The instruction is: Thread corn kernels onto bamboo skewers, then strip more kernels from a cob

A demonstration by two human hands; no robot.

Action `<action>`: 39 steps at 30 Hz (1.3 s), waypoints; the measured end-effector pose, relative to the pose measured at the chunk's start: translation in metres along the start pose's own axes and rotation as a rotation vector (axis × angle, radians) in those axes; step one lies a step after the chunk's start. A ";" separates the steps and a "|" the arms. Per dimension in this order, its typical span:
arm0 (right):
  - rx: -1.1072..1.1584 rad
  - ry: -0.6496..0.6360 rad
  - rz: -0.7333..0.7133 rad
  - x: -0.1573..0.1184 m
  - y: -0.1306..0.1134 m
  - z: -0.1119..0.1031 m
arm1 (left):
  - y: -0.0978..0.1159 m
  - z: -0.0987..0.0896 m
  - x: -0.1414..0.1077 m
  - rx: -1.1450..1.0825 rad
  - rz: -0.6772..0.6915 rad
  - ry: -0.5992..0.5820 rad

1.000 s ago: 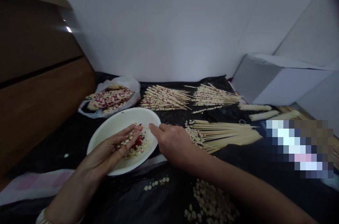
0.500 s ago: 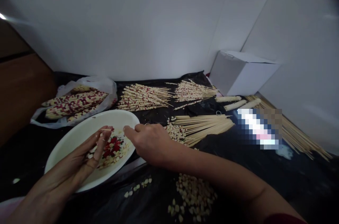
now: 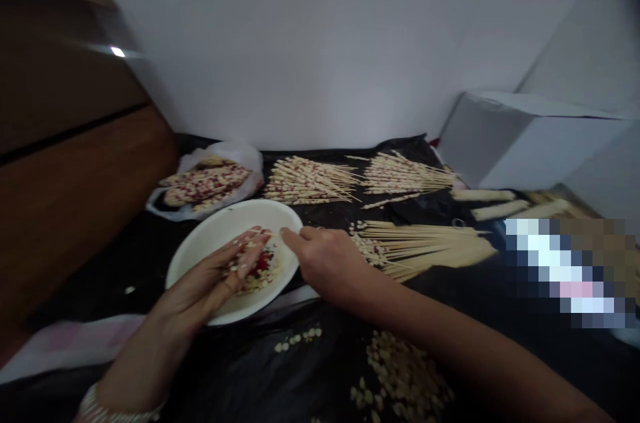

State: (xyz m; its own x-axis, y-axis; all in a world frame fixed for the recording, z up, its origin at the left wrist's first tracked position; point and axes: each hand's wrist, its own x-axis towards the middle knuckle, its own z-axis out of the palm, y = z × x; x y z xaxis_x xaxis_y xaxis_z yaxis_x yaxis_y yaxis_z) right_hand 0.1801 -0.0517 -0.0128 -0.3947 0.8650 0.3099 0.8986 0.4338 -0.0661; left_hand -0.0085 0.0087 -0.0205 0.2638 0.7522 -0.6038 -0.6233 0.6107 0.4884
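Right over the white bowl (image 3: pixel 200 246), the left hand (image 3: pixel 215 273) is cupped around corn kernels (image 3: pixel 233 267), its fingertips drawn close together, while the right hand (image 3: pixel 327 263), at the bowl's right rim, pinches a thin skewer (image 3: pixel 273 233) between thumb and forefinger, pointed toward those fingertips. Behind the bowl lie speckled corncobs (image 3: pixel 207 186) in a plastic bag (image 3: pixel 254 163) and two bunches of kernel-threaded skewers (image 3: pixel 307 181), with plain bamboo skewers (image 3: pixel 435 246) to the right on black sheeting (image 3: pixel 225 376).

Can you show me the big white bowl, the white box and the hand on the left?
White bowl (image 3: pixel 193 255): head view, inner wall.
White box (image 3: pixel 495 133): head view, side.
Left hand (image 3: pixel 200 283): head view, back.
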 end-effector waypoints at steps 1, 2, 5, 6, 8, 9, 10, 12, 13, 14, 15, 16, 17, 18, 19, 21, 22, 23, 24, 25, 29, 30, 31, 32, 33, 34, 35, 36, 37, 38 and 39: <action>-0.010 0.009 0.014 0.003 -0.004 0.000 | 0.004 -0.003 -0.002 0.023 -0.003 -0.022; -0.019 0.016 0.024 0.005 -0.008 0.001 | 0.008 -0.006 -0.005 0.045 0.005 -0.058; -0.034 0.015 0.035 0.011 -0.018 0.002 | 0.018 -0.016 -0.011 0.033 -0.001 -0.156; -0.035 0.016 0.031 0.012 -0.020 0.003 | 0.021 -0.019 -0.012 0.009 -0.044 -0.198; -0.036 0.025 0.025 0.013 -0.023 0.007 | 0.025 -0.026 -0.013 -0.022 -0.070 -0.256; -0.037 0.045 0.024 0.013 -0.024 0.009 | 0.026 -0.028 -0.012 -0.026 -0.072 -0.258; -0.036 0.064 0.019 0.013 -0.025 0.011 | 0.026 -0.031 -0.011 -0.026 -0.068 -0.250; -0.035 0.105 0.007 0.013 -0.025 0.015 | 0.026 -0.034 -0.010 -0.019 -0.068 -0.247; -0.036 0.123 0.001 0.013 -0.026 0.017 | 0.026 -0.035 -0.010 -0.008 -0.072 -0.253; -0.038 0.139 -0.005 0.013 -0.026 0.018 | 0.026 -0.035 -0.010 0.008 -0.074 -0.259; -0.041 0.152 -0.013 0.013 -0.026 0.019 | 0.025 -0.035 -0.010 0.030 -0.073 -0.263; -0.044 0.161 -0.019 0.013 -0.026 0.019 | 0.025 -0.034 -0.011 0.054 -0.064 -0.263; -0.045 0.165 -0.023 0.013 -0.026 0.019 | 0.024 -0.034 -0.013 0.079 -0.046 -0.263; -0.046 0.164 -0.026 0.013 -0.026 0.018 | 0.023 -0.033 -0.014 0.102 -0.024 -0.268; -0.046 0.158 -0.028 0.013 -0.026 0.018 | 0.022 -0.033 -0.016 0.121 -0.001 -0.277; -0.046 0.148 -0.025 0.013 -0.027 0.017 | 0.021 -0.033 -0.019 0.147 0.032 -0.293; -0.046 0.147 -0.022 0.013 -0.027 0.016 | 0.021 -0.033 -0.020 0.155 0.043 -0.290; -0.045 0.147 -0.020 0.013 -0.027 0.016 | 0.021 -0.033 -0.021 0.161 0.048 -0.279; -0.043 0.150 -0.020 0.013 -0.027 0.017 | 0.021 -0.032 -0.021 0.164 0.049 -0.266; -0.042 0.152 -0.022 0.013 -0.028 0.017 | 0.022 -0.031 -0.021 0.162 0.044 -0.250; -0.057 0.122 -0.026 0.013 -0.028 0.019 | 0.023 -0.027 -0.022 0.114 0.009 -0.175; -0.065 0.112 -0.023 0.013 -0.028 0.019 | 0.023 -0.027 -0.022 0.107 0.014 -0.165; -0.072 0.098 -0.019 0.013 -0.028 0.018 | 0.023 -0.027 -0.022 0.110 0.023 -0.164; -0.076 0.087 -0.018 0.013 -0.029 0.018 | 0.023 -0.027 -0.022 0.120 0.035 -0.169; -0.078 0.081 -0.019 0.013 -0.029 0.018 | 0.023 -0.027 -0.022 0.135 0.044 -0.177; -0.079 0.080 -0.022 0.013 -0.029 0.018 | 0.022 -0.028 -0.022 0.147 0.051 -0.186; -0.078 0.085 -0.026 0.013 -0.030 0.018 | 0.022 -0.028 -0.021 0.158 0.056 -0.193; -0.079 0.094 -0.029 0.012 -0.030 0.018 | 0.021 -0.029 -0.021 0.165 0.062 -0.198; -0.081 0.107 -0.033 0.012 -0.030 0.019 | 0.020 -0.029 -0.021 0.171 0.069 -0.202; -0.084 0.117 -0.034 0.012 -0.030 0.019 | 0.020 -0.030 -0.021 0.175 0.077 -0.208; -0.087 0.120 -0.035 0.012 -0.030 0.019 | 0.019 -0.030 -0.021 0.179 0.084 -0.214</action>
State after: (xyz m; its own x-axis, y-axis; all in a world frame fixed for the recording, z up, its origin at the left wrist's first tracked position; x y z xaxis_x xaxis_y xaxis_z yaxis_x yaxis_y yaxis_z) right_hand 0.1446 -0.0498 -0.0255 -0.4050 0.8109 0.4225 0.9000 0.4350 0.0278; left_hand -0.0481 -0.0024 -0.0176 0.3780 0.8256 -0.4189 -0.5151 0.5635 0.6459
